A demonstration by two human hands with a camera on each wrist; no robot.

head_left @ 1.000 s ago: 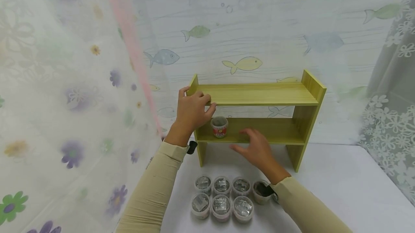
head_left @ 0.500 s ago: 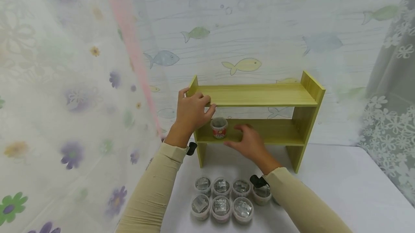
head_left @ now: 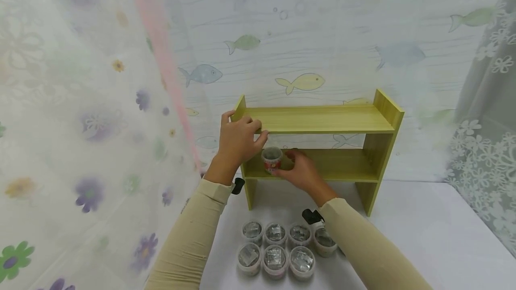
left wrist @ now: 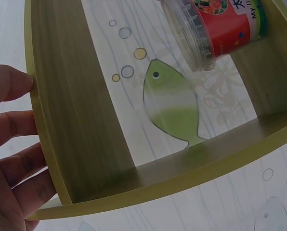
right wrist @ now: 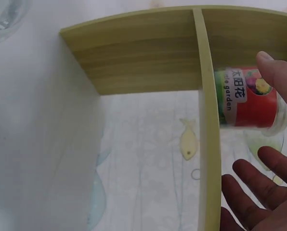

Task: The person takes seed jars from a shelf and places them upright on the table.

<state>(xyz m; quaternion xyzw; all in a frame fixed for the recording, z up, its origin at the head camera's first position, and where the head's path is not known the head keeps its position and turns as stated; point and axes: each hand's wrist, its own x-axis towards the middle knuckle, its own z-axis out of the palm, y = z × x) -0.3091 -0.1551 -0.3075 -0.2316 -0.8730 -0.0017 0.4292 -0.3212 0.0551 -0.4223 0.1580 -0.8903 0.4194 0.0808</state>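
A small clear plastic tub (head_left: 272, 157) with a red label stands upright at the left end of the lower board of a yellow-green wooden shelf (head_left: 322, 120). My left hand (head_left: 239, 140) holds the upper left corner of the shelf; in the left wrist view its fingers (left wrist: 24, 166) meet the top board's edge. Beside the tub is my right hand (head_left: 300, 171). In the right wrist view its thumb (right wrist: 278, 79) lies over the label of the tub (right wrist: 244, 98), while the other fingers are spread and apart from it. Whether the thumb touches the tub, I cannot tell.
Several clear tubs (head_left: 275, 257) holding silvery packets stand in two rows on the white tabletop (head_left: 427, 222), in front of the shelf. One tub is partly hidden by my right sleeve (head_left: 363, 240). A fish-patterned curtain (head_left: 342, 34) hangs behind, and a flowered one (head_left: 92, 146) at left.
My right hand has moved left across the lower board up to the tub, its thumb now in front of the tub's base. The left hand stays on the shelf's corner.
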